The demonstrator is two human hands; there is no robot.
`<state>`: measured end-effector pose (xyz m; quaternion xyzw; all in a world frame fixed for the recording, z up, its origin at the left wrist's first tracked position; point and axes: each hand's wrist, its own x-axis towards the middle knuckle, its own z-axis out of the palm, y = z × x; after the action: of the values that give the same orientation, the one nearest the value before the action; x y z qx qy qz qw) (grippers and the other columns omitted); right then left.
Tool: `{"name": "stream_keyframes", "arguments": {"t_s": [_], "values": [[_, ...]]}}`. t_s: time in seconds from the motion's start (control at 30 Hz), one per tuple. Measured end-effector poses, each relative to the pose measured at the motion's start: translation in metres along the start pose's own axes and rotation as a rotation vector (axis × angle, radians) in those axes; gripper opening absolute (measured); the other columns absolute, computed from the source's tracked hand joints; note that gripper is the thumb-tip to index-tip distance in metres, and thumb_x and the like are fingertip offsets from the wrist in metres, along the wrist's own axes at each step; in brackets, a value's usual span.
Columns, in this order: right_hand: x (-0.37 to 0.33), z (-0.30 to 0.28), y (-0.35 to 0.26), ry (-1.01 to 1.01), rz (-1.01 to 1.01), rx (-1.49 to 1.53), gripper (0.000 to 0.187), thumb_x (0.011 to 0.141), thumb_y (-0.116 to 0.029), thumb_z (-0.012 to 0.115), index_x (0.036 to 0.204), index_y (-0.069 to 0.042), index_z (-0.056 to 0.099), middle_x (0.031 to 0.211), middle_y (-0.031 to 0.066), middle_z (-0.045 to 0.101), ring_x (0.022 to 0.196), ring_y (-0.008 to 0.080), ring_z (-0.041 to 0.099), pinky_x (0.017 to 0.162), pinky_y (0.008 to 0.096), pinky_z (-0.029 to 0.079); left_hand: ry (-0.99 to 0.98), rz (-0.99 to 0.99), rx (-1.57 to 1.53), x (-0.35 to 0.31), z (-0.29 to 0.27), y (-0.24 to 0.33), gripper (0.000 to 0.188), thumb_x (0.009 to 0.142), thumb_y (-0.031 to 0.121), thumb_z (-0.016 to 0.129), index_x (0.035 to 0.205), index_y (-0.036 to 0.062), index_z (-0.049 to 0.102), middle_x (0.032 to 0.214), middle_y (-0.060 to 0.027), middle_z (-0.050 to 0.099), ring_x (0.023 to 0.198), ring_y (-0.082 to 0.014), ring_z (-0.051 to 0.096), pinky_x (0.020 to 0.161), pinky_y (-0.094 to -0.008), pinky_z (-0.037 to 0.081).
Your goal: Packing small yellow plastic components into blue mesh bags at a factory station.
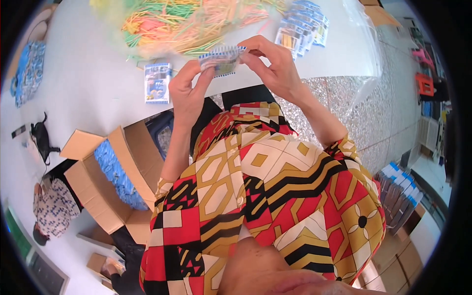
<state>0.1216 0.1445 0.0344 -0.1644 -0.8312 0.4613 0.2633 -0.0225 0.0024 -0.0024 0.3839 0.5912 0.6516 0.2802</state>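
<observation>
Above the near edge of the white table (pixel 108 88), both my hands grip one small clear plastic packet (pixel 221 60) with blue-and-white striped ends. My left hand (pixel 186 91) pinches its lower left part between thumb and fingers. At the packet's upper right corner, the thumb and fingers of my right hand (pixel 275 66) are closed on the striped end. What lies inside the packet is hard to make out. A similar packet (pixel 157 83) lies flat left of my left hand. Beyond my right hand, several such packets (pixel 302 29) overlap in a pile.
Thin pink, green and yellow sticks (pixel 182 29) are heaped at the far side of the table. An open cardboard box (pixel 96 189) at the left holds many blue packets (pixel 118 172). Another person (pixel 56 209) is at far left. A red stool (pixel 424 84) stands at far right.
</observation>
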Motion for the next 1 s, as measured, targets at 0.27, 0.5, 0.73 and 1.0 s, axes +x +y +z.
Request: {"name": "stream_keyframes", "arguments": {"t_s": [0.27,0.5,0.73,1.0], "values": [[-0.021,-0.013,0.014,0.025,0.082,-0.019,0.011,0.09,-0.006,0.054,0.097,0.001,0.056,0.083,0.008,0.062,0.077,0.0133,0.062,0.069,0.0265,0.05,-0.148,-0.086,-0.216,0.01,0.023,-0.006,0.015,0.081,-0.001,0.063,0.096,-0.0009,0.065,0.092,-0.0035,0.065,0.082,-0.0088,0.057,0.078,-0.0239,0.045],[-0.028,-0.016,0.017,0.02,0.218,0.191,0.013,0.088,-0.007,0.057,0.1,-0.002,0.055,0.081,0.004,0.059,0.072,0.0084,0.056,0.065,0.0226,0.046,-0.271,-0.25,-0.187,0.016,0.034,-0.015,0.024,0.076,0.002,0.07,0.099,0.0004,0.065,0.089,-0.003,0.067,0.079,-0.0069,0.059,0.072,-0.0231,0.049],[-0.042,-0.026,0.042,0.048,0.331,0.164,0.024,0.084,-0.01,0.064,0.106,-0.002,0.061,0.081,-0.0004,0.061,0.07,0.0051,0.052,0.063,0.0202,0.043,-0.29,-0.21,-0.159,0.021,0.06,-0.027,0.032,0.076,0.002,0.07,0.107,0.0011,0.061,0.092,-0.004,0.066,0.079,-0.0081,0.06,0.071,-0.0236,0.049],[-0.051,-0.06,0.097,0.298,0.38,-0.156,0.02,0.082,-0.011,0.066,0.098,0.0,0.061,0.076,0.0022,0.062,0.07,0.0053,0.053,0.06,0.0219,0.044,-0.283,-0.104,0.129,0.036,0.082,-0.059,0.043,0.075,0.004,0.07,0.116,0.003,0.056,0.1,-0.0097,0.062,0.074,-0.0139,0.063,0.067,-0.0254,0.05]]}}
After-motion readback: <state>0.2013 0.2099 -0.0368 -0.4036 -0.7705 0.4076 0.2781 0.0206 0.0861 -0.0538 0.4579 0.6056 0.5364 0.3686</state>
